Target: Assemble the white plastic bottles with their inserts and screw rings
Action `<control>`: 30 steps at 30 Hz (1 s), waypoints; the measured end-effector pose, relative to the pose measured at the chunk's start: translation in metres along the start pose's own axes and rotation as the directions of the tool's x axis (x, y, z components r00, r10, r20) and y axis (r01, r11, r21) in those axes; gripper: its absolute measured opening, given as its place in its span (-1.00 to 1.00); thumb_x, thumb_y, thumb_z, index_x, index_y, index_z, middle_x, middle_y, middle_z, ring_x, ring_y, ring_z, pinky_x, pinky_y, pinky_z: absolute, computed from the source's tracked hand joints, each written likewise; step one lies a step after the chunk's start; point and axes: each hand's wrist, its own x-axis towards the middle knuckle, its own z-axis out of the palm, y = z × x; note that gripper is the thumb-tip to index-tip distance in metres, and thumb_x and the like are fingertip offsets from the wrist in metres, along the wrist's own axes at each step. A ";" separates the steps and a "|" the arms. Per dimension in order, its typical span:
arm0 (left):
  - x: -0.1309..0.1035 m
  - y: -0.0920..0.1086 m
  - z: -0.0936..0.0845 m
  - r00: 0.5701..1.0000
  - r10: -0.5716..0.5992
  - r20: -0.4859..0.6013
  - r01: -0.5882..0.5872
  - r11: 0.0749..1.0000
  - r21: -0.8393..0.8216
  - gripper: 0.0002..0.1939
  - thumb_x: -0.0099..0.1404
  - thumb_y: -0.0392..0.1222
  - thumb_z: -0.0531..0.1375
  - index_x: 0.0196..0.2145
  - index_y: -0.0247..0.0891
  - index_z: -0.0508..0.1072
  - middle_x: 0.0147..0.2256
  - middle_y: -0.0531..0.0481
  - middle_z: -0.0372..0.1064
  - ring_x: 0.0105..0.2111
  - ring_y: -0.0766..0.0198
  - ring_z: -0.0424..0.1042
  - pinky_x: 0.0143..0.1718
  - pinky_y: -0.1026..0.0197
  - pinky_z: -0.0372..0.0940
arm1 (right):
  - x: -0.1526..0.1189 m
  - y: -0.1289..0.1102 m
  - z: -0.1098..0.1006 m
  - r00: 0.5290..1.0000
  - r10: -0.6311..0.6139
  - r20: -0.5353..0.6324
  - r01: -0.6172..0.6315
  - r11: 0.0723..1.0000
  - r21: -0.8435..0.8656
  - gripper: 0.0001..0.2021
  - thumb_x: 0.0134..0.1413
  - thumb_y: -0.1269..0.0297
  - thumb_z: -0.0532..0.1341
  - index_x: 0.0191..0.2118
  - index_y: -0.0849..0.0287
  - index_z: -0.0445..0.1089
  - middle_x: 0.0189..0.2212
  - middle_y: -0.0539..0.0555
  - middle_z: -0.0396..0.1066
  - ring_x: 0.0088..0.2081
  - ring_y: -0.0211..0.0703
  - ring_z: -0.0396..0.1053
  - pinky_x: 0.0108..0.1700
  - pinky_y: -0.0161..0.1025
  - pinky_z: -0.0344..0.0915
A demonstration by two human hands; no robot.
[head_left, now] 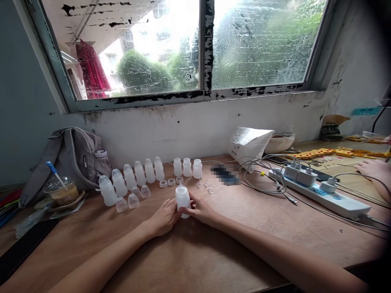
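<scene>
A frosted white baby bottle stands upright on the table before me, with a collar and a pointed teat on top. My right hand is closed around its right side, thumb across the front. On the other side, my left hand lies with fingers stretched out, its fingers and thumb against or close beside the bottle. Behind it are white collar rings, and thin clear ring-shaped pieces lie to the right. Several clear dome caps sit to the left.
Several capped bottles form a row at left; three uncapped bottles stand behind. A backpack, a drink cup and a black flat object are left. Cables and a power strip lie right, near another person's hand.
</scene>
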 end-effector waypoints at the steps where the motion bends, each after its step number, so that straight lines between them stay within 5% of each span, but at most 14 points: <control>1: 0.000 -0.003 0.001 1.000 0.010 0.003 -0.011 0.998 0.063 -0.62 0.32 -0.12 -0.13 0.08 -0.17 0.09 0.04 -0.11 0.18 0.05 0.17 0.14 0.04 0.00 0.09 | 0.000 0.001 0.000 1.000 -0.004 0.005 0.004 1.000 -0.022 -0.68 -0.08 0.09 0.19 -0.22 0.18 0.25 -0.33 0.04 0.33 -0.35 -0.21 0.28 -0.32 -0.29 0.24; 4: 0.000 -0.026 -0.004 0.999 0.011 -0.051 0.003 0.963 0.268 -0.59 0.28 -0.09 -0.06 0.08 -0.12 0.10 0.09 -0.13 0.11 0.12 0.08 0.02 0.07 -0.15 -0.05 | 0.000 0.004 0.001 1.000 -0.013 0.001 0.013 0.998 -0.065 -0.64 -0.07 0.12 0.19 -0.15 0.18 0.21 -0.27 0.06 0.33 -0.28 -0.16 0.28 -0.27 -0.26 0.23; 8: -0.010 -0.082 -0.031 0.953 -0.163 -0.256 0.261 0.870 0.418 -0.53 0.19 -0.15 0.05 0.07 -0.19 0.13 0.08 -0.24 0.11 0.11 -0.02 0.03 0.07 -0.24 -0.18 | 0.000 0.007 0.000 1.000 0.029 -0.008 -0.030 0.998 -0.047 -0.57 -0.15 0.17 0.24 -0.13 0.16 0.15 -0.22 0.06 0.31 -0.23 -0.12 0.27 -0.22 -0.24 0.21; 13: -0.028 -0.126 -0.063 0.945 -0.315 -0.092 0.327 0.884 0.334 -0.58 0.05 -0.10 0.16 -0.09 -0.14 0.27 -0.18 -0.08 0.39 -0.09 0.01 0.28 0.02 -0.32 -0.23 | 0.000 0.001 -0.005 0.995 0.087 -0.053 -0.085 0.996 0.024 -0.64 -0.10 0.18 0.20 -0.15 0.14 0.16 -0.26 0.05 0.32 -0.25 -0.13 0.29 -0.21 -0.22 0.21; 16: -0.025 -0.117 -0.071 0.904 -0.412 -0.112 0.426 0.884 0.194 -0.62 0.02 0.02 0.17 -0.22 -0.19 0.31 -0.32 -0.03 0.41 -0.25 0.10 0.36 0.00 -0.14 -0.02 | 0.001 -0.003 -0.010 0.994 0.053 -0.098 -0.051 0.998 0.026 -0.68 -0.04 0.19 0.15 -0.12 0.11 0.20 -0.23 0.05 0.31 -0.22 -0.12 0.27 -0.18 -0.19 0.20; 19: -0.014 -0.096 -0.075 0.867 -0.485 -0.116 0.483 0.874 -0.045 -0.56 -0.02 0.13 0.16 -0.27 -0.22 0.27 -0.41 0.01 0.39 -0.40 0.18 0.37 -0.27 0.14 0.23 | 0.001 -0.004 -0.013 0.991 0.061 -0.117 -0.059 0.998 0.025 -0.68 -0.05 0.20 0.16 -0.12 0.09 0.19 -0.23 0.04 0.29 -0.27 -0.14 0.28 -0.26 -0.22 0.23; 23: -0.003 -0.071 -0.078 0.894 -0.447 -0.040 0.418 0.861 -0.289 -0.57 0.01 0.14 0.15 -0.27 -0.21 0.24 -0.51 0.08 0.37 -0.49 0.24 0.36 -0.46 0.27 0.21 | 0.001 -0.005 -0.016 0.993 0.023 -0.112 -0.023 1.000 -0.005 -0.71 -0.08 0.24 0.18 -0.16 0.09 0.20 -0.26 0.03 0.29 -0.30 -0.15 0.28 -0.31 -0.25 0.22; 30: 0.001 -0.061 -0.079 0.883 -0.456 -0.110 0.405 0.860 -0.311 -0.61 0.13 0.14 0.03 -0.27 -0.23 0.25 -0.57 0.10 0.32 -0.56 0.30 0.30 -0.52 0.31 0.15 | 0.001 -0.007 -0.022 0.980 -0.033 -0.195 0.025 0.999 -0.042 -0.73 -0.08 0.20 0.16 -0.20 0.12 0.22 -0.30 0.01 0.29 -0.30 -0.15 0.27 -0.29 -0.25 0.21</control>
